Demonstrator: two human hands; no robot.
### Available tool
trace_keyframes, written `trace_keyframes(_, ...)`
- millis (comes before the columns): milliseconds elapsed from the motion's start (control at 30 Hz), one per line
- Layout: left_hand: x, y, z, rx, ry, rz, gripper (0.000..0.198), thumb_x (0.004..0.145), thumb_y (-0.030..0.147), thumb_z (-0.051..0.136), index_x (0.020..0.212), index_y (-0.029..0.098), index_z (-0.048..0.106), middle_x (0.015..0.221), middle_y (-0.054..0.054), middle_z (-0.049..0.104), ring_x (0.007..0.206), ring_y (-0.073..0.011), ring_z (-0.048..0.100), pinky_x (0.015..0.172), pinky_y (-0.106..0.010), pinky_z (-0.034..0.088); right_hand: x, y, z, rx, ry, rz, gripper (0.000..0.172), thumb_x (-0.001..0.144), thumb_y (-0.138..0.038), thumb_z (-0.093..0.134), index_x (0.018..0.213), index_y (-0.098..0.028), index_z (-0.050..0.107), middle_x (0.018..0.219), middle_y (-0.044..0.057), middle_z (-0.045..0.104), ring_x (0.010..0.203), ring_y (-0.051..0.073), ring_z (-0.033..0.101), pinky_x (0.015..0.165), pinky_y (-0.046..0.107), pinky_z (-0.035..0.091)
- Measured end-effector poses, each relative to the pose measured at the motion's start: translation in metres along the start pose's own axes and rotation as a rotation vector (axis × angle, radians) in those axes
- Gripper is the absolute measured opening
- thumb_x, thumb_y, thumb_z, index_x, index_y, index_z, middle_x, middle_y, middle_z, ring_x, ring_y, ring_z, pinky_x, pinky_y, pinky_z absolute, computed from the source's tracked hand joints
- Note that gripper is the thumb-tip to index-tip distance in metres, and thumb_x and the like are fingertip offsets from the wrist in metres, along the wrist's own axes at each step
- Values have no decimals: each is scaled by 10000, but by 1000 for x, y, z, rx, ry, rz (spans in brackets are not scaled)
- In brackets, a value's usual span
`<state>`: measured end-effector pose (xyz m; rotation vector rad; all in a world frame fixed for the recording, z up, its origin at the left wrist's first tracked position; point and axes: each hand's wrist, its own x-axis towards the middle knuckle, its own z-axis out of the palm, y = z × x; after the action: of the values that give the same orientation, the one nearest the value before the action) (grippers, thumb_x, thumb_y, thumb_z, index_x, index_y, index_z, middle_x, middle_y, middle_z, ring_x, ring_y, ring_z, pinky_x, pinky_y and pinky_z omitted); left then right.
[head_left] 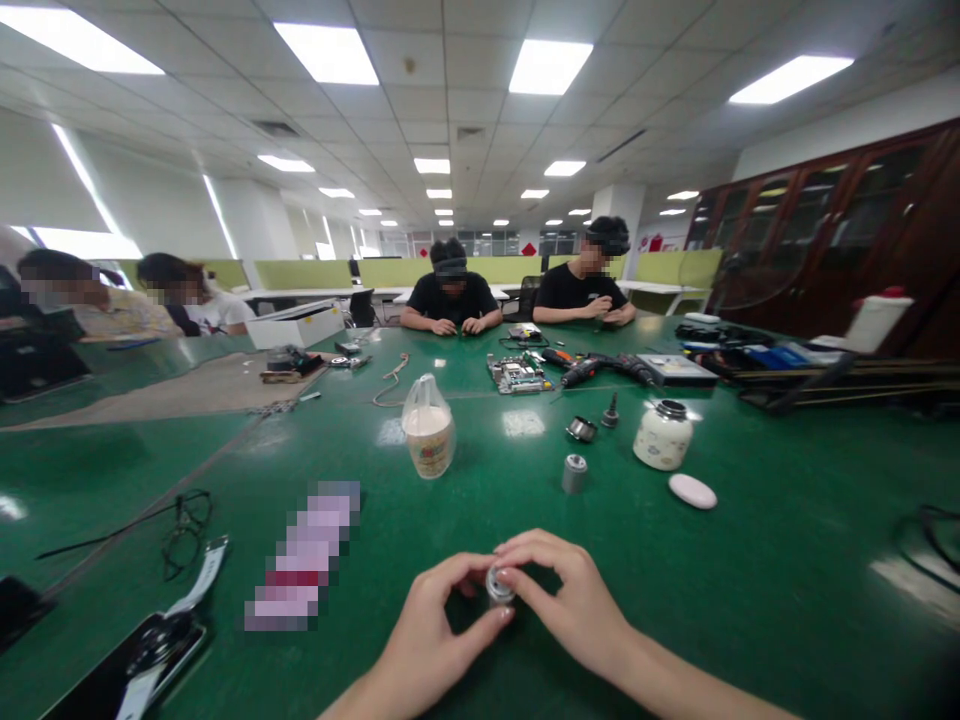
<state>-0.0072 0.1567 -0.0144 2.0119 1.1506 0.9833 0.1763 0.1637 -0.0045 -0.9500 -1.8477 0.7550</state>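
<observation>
Close to me at the front of the green table, a small silver metal cylinder (498, 588) is held between both hands. My left hand (439, 625) is closed round its left side, with the thumb low at its front. From the right, my right hand (568, 598) pinches the same piece, its thumb at the upper rim and fingertips behind. Parts of the cylinder are hidden by the fingers. Farther off stands another grey metal cylinder (575, 474). Behind that lie an open metal housing (582, 430) and a dark part with an upright shaft (611, 411).
A cup in a plastic bag (429, 440) stands ahead. At right are a cream jar (663, 436) and a pale oval lid (693, 491). A watch (154, 640), glasses (184, 530) and a blurred-out lilac item (307, 560) lie left. Drills (592, 366) and several people are beyond.
</observation>
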Motion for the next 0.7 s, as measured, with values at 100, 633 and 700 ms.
trace_keyframes(100, 0, -1, 1, 1, -6, -2, 271, 786, 289, 668, 1049, 220, 671, 920, -25, 703, 794, -161, 611, 742, -267, 492, -1, 2, 0, -3, -4, -7, 103, 866, -266, 618, 852, -227, 713, 955, 37, 699, 934, 172, 640, 866, 308, 483)
trace_keyframes(633, 9, 18, -13, 103, 122, 94, 142, 783, 234, 667, 922, 232, 695, 899, -40, 685, 884, -197, 634, 805, -325, 512, -10, 6, 7, 96, -91, 97, 268, 753, -173, 664, 1008, -200, 586, 972, 19, 667, 883, 166, 635, 823, 295, 495)
trace_keyframes(700, 9, 17, -10, 102, 141, 86, 131, 776, 215, 672, 903, 227, 705, 857, -36, 685, 833, -185, 641, 771, -313, 522, -10, 5, 6, 105, -112, 102, 272, 752, -171, 665, 1014, -197, 597, 956, 16, 678, 877, 167, 636, 819, 292, 492)
